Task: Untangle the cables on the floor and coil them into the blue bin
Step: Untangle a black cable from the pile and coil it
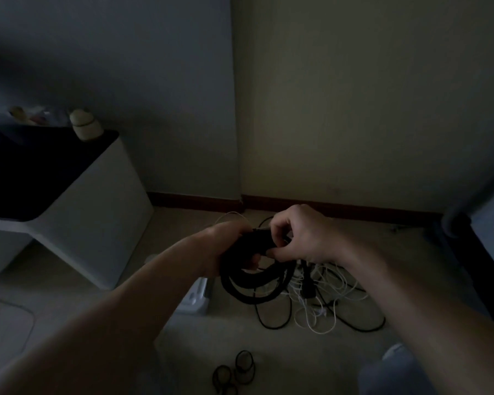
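The room is dim. My left hand (pixel 226 246) grips a thick black cable wound into a coil (pixel 254 283) that hangs below it. My right hand (pixel 300 235) pinches the top of the same black coil, fingers curled around a strand. Beneath the hands a tangle of thin white and black cables (pixel 322 303) lies on the floor near the wall corner. A pale bin-like container (pixel 196 299) shows partly under my left forearm; its colour is hard to tell.
A white cabinet with a dark top (pixel 92 212) stands at the left, small objects on it. Two small black coils (pixel 234 372) lie on the floor at the bottom. A dark piece of furniture (pixel 479 252) fills the right edge. My knee (pixel 397 369) is at lower right.
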Motion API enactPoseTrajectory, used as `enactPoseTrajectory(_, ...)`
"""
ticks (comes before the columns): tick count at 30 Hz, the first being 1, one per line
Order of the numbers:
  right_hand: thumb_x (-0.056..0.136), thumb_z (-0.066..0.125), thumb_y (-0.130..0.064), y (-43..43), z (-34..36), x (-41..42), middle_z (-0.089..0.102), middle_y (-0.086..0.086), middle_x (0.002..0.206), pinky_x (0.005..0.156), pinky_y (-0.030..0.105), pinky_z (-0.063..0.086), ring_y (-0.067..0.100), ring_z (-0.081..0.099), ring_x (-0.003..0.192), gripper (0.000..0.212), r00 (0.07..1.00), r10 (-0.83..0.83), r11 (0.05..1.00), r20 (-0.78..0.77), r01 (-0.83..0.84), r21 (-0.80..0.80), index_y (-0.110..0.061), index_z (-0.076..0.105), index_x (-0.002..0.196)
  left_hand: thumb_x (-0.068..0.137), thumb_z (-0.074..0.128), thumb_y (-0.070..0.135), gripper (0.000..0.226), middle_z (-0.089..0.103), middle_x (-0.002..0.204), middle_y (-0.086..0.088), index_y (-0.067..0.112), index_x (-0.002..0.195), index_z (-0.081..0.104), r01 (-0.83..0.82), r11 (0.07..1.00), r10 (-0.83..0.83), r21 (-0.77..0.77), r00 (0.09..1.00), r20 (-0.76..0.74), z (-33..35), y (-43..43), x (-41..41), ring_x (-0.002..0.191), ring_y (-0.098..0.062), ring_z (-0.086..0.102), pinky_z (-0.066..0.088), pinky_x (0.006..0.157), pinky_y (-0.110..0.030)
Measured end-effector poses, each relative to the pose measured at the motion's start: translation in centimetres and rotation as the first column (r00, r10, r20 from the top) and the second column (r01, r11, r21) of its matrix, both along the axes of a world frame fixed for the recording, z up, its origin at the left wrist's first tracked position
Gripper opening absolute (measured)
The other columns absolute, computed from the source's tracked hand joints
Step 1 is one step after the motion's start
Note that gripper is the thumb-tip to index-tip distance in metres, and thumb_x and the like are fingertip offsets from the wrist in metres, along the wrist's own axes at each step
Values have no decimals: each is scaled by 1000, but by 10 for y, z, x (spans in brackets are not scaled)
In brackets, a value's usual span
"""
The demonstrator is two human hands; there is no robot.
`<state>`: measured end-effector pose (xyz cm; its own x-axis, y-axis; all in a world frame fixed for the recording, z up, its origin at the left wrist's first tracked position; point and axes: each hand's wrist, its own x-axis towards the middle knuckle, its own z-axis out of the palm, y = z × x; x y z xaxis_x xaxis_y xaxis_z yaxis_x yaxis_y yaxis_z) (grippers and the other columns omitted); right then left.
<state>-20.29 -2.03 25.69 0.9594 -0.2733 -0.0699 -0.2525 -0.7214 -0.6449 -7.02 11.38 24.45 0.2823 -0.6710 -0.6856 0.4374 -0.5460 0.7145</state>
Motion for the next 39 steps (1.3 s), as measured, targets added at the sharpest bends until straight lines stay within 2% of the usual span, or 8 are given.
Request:
enactPoseTrajectory(7, 69, 84, -23, 8, -4, 3, 65, -2, 68, 65, 40, 56, 8, 62, 63, 27, 999, 34, 999, -28, -35, -40, -20, 59, 61, 101, 42, 6, 27, 65, 65, -15, -3, 85, 61, 39, 999, -42, 14, 972, 231, -2, -2, -6, 57, -21, 63, 53, 54, -28)
enactPoseTrajectory(17, 67, 81, -28, 12, -10, 5, 61, -6, 69, 61, 40, 53, 7, 60, 65, 25, 992, 75, 987, -100, -88, -134, -21, 57, 63, 90, 66, 27, 35, 66, 92, -18, -3, 108, 68, 140, 976, -200, 168, 881, 428, -9, 5, 5, 82, -29, 57, 42, 56, -27)
enactPoseTrajectory(21, 68, 81, -28, 13, -7, 5, 60, -7, 70, 60, 37, 51, 7, 59, 66, 26, 993, 76, 988, -93, -88, -126, -21, 57, 63, 88, 68, 30, 29, 74, 101, -15, 6, 102, 73, 120, 973, -209, 196, 822, 530, -8, -1, 1, 90, -26, 72, 56, 75, -36)
enactPoseTrajectory(25, 62, 83, -38, 17, -11, 9, 63, -8, 74, 61, 37, 55, 8, 62, 67, 28, 992, 71, 991, -102, -81, -104, -22, 60, 67, 101, 47, 21, 29, 69, 110, -15, 3, 109, 69, 208, 936, -353, 285, 592, 724, -8, -7, -6, 101, -27, 66, 45, 66, -26)
enactPoseTrajectory(28, 60, 84, -41, 19, -15, 12, 67, -8, 77, 64, 40, 56, 9, 64, 69, 28, 995, 71, 995, -76, -76, -61, -24, 65, 71, 100, 44, 17, 31, 70, 87, -8, 7, 90, 71, 255, 905, -417, 340, 376, 828, -13, -4, -12, 88, -23, 68, 51, 65, -26)
enactPoseTrajectory(32, 67, 89, -31, 17, -10, 10, 68, -7, 71, 62, 37, 54, 5, 63, 65, 24, 999, 18, 999, -39, -20, -49, -21, 66, 69, 97, 46, 17, 29, 64, 82, -5, 13, 71, 58, 234, 916, -380, 325, 257, 888, -19, -5, -14, 90, -27, 67, 47, 66, -31)
enactPoseTrajectory(35, 67, 89, -31, 17, -6, 8, 69, -6, 70, 63, 35, 55, 4, 65, 66, 23, 999, 12, 999, -30, -13, -33, -19, 69, 70, 101, 40, 17, 29, 65, 103, -17, -3, 97, 62, 195, 954, -280, 227, 318, 906, -15, -7, -18, 100, -34, 62, 47, 77, -36)
enactPoseTrajectory(39, 68, 89, -36, 20, -2, 6, 70, -2, 74, 65, 36, 54, 11, 66, 70, 29, 998, 26, 997, -66, -31, -73, -16, 69, 76, 100, 39, 20, 29, 63, 99, -13, 1, 98, 62, 162, 971, -228, 177, 392, 891, -17, -7, -18, 94, -29, 60, 38, 67, -31)
